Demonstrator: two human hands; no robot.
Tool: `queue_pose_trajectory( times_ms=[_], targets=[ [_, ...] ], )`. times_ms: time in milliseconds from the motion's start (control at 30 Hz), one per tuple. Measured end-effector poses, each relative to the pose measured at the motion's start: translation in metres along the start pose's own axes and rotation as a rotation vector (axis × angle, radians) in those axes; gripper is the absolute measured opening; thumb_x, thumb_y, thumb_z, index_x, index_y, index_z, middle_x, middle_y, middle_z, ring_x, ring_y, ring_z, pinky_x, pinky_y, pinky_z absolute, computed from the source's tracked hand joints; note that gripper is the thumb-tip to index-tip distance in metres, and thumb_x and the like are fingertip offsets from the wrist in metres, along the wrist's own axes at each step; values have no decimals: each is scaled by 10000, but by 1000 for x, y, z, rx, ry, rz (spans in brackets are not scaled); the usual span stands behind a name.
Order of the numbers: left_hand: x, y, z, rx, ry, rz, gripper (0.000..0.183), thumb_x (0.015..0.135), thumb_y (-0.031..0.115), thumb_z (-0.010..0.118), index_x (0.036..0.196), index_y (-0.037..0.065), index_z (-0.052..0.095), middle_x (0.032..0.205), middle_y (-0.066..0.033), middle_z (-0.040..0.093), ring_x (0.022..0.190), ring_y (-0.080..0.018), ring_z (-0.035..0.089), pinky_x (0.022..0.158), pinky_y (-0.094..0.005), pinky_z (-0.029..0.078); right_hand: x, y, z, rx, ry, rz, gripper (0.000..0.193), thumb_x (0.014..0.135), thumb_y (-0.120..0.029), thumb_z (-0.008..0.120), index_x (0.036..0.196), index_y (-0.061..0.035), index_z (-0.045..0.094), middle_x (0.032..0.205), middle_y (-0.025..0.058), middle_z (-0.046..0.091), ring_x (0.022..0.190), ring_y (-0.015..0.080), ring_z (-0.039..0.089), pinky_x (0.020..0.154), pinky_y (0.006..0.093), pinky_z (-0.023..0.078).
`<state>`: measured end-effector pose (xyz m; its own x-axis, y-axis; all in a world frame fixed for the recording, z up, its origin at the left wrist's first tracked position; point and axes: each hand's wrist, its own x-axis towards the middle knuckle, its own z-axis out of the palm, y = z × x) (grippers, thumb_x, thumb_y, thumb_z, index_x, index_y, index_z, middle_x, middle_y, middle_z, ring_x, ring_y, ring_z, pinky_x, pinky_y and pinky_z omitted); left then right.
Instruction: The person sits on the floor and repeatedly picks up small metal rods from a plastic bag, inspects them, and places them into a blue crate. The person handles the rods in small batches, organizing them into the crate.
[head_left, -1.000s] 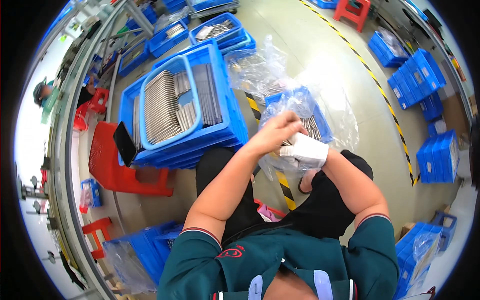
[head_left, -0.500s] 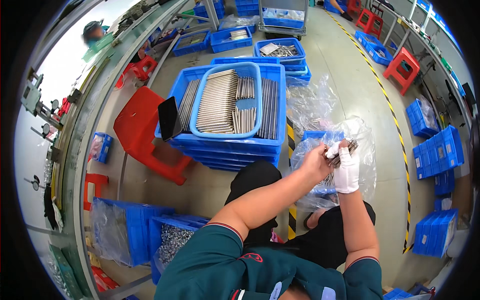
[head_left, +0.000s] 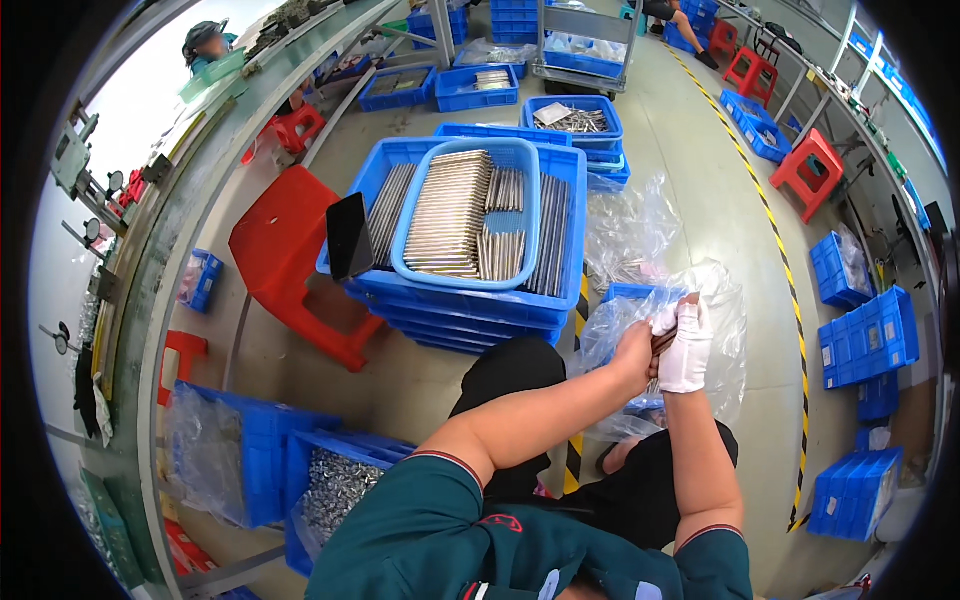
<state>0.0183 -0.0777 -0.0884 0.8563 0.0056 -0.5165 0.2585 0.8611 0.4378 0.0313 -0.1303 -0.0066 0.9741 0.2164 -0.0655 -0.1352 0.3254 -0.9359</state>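
Note:
My bare left hand (head_left: 636, 352) and my right hand (head_left: 686, 350), in a white glove with some fingertips uncovered, are closed together over a blue bin (head_left: 632, 292). Between them is a small bundle of thin metal rods, now almost wholly covered by the fingers. White cloth shows at the left hand's fingertips too. A clear plastic bag (head_left: 722, 325) lies loosely around the bin, whose contents are largely hidden by my hands. To the left, a light blue basket (head_left: 533, 215) holds neat rows of metal rods (head_left: 447, 215), on top of stacked blue crates (head_left: 470, 305).
A black phone (head_left: 348, 237) leans at the crate stack's left edge, beside a red stool (head_left: 285, 250). A blue bin of small metal parts (head_left: 345, 490) stands at lower left. More clear plastic (head_left: 630, 225) lies beyond my hands. Yellow-black tape (head_left: 790, 300) runs along the right.
My hands have drawn closer together and slightly lower, the fingers now covering the rods that stuck out before. The whole view has shifted a little.

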Motion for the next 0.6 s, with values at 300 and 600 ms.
queue_pose_trajectory(
  times_ms=[300,600],
  targets=[
    [-19,48,16,1110,261,835,310,931,300,478,908,-9,485,750,-238,578,696,-416,561,657,-471,435,11,8,-39,-400,-32,16,292,950,-319,479,839,-64,568,691,31,570,538,84,499,478,236,394],
    [-50,81,6,1556,-39,714,290,906,307,499,903,18,515,786,-243,608,808,-420,586,705,-493,444,-18,-13,-43,-31,-686,777,350,916,-360,523,900,-17,584,653,114,601,449,145,515,390,225,375]
  ],
)
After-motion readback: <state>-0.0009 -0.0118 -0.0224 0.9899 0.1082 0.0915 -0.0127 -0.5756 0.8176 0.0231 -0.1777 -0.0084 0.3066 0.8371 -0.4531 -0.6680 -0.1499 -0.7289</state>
